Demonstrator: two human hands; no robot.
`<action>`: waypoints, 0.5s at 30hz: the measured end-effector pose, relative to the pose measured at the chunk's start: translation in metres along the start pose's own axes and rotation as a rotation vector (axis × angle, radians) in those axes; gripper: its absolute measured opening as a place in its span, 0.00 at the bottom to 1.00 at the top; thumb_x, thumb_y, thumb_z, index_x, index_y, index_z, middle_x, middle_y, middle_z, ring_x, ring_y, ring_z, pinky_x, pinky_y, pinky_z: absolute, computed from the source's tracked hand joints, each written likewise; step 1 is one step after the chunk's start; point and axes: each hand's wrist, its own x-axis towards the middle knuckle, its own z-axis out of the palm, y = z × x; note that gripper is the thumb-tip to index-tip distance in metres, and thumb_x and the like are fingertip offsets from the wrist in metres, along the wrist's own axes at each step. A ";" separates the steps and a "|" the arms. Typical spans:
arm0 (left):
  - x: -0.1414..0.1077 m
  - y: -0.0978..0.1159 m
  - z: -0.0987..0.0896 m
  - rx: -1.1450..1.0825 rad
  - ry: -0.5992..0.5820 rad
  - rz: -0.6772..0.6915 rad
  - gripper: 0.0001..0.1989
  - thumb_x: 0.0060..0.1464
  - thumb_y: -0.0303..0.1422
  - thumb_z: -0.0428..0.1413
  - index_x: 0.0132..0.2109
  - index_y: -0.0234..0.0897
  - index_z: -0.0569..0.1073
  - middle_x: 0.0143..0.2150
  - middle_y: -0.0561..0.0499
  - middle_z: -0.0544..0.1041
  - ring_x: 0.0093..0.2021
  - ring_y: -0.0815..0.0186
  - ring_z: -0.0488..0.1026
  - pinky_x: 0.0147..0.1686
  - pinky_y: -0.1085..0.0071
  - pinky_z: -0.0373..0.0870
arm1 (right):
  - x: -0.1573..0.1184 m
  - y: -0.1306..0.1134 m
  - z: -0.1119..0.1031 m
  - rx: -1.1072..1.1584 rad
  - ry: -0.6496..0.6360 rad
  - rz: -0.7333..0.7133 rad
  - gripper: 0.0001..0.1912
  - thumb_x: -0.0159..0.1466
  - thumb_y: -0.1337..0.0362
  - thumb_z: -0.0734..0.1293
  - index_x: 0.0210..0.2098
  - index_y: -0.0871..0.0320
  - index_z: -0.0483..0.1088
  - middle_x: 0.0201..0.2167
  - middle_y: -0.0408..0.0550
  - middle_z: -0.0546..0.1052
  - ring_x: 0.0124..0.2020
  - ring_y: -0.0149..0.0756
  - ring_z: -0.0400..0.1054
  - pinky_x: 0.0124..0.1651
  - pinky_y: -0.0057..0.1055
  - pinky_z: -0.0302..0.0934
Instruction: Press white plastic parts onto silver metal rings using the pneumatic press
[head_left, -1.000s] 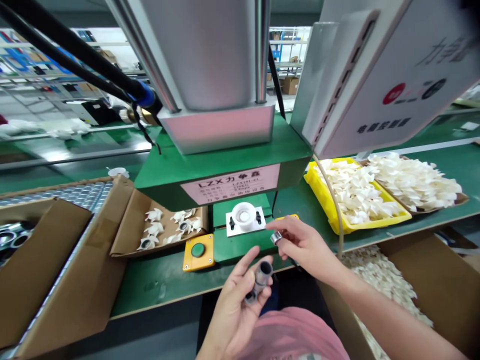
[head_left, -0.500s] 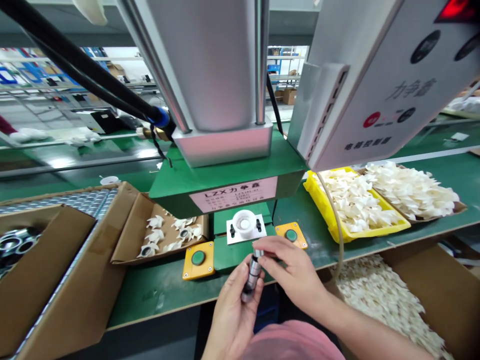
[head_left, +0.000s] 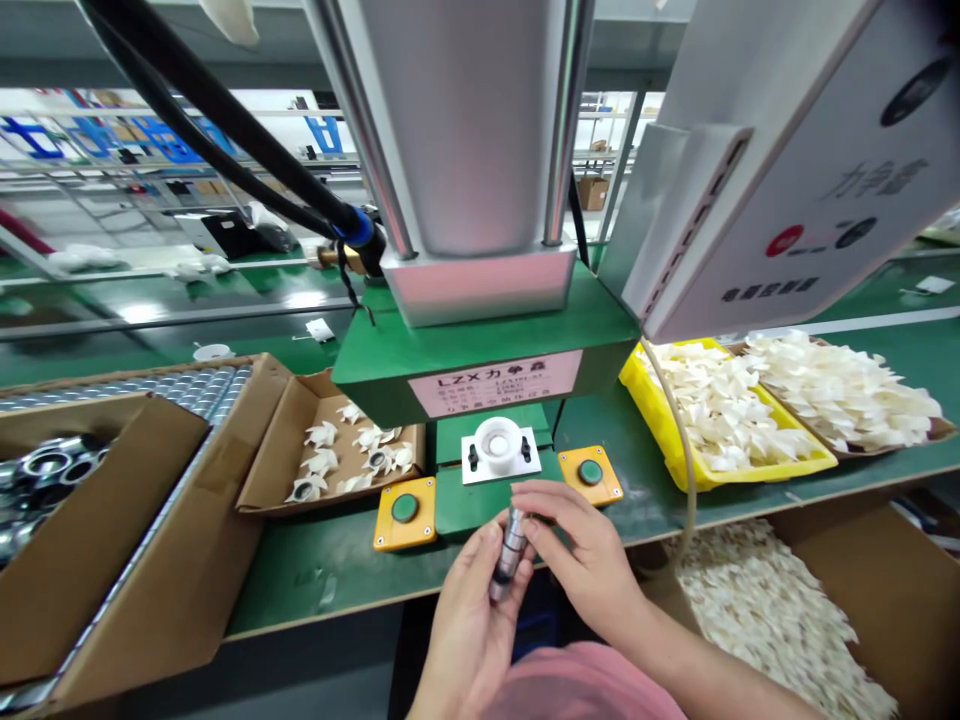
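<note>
A short column of shiny metal rings (head_left: 508,562) lies across the fingers of my left hand (head_left: 474,590), whose thumb presses along its side. The thumb and fingers of my right hand (head_left: 576,540) close around the column's upper end. Just beyond my hands, a white round fixture (head_left: 499,446) sits on a white plate bolted to the press base. Above it stands a green press (head_left: 480,345) with a silver cylinder. Yellow button boxes with green buttons, a left one (head_left: 405,512) and a right one (head_left: 591,474), flank the fixture.
Left, a shallow cardboard tray (head_left: 259,480) holds white finned parts, some with metal rings inside. Farther left stands a carton (head_left: 161,560) of metal rings. On the right are a yellow tray (head_left: 750,466) and an open carton (head_left: 870,580) of white finned parts. A hose (head_left: 684,450) hangs down.
The view has shifted, so the press and trays sit farther right in the picture. The metal rings in my left hand now look more closely lined up, with my right fingers still at the top.
</note>
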 end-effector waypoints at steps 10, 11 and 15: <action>-0.002 -0.001 0.000 0.076 0.016 0.090 0.14 0.51 0.37 0.59 0.45 0.40 0.71 0.41 0.50 0.76 0.33 0.70 0.73 0.34 0.74 0.71 | -0.009 -0.002 0.009 0.067 -0.147 0.247 0.26 0.56 0.70 0.66 0.52 0.51 0.59 0.52 0.48 0.66 0.53 0.38 0.63 0.58 0.41 0.57; -0.003 -0.002 0.001 0.077 0.020 0.097 0.14 0.52 0.38 0.58 0.45 0.40 0.71 0.40 0.50 0.75 0.33 0.70 0.73 0.34 0.74 0.71 | -0.010 -0.003 0.010 0.066 -0.132 0.243 0.25 0.56 0.71 0.66 0.52 0.51 0.60 0.52 0.48 0.65 0.53 0.37 0.63 0.58 0.40 0.57; -0.006 0.000 0.001 0.092 0.020 0.109 0.13 0.54 0.40 0.55 0.44 0.39 0.71 0.41 0.50 0.74 0.36 0.69 0.71 0.34 0.74 0.69 | -0.014 -0.004 0.012 0.087 -0.093 0.202 0.25 0.55 0.72 0.66 0.50 0.50 0.60 0.51 0.47 0.65 0.53 0.36 0.62 0.57 0.38 0.59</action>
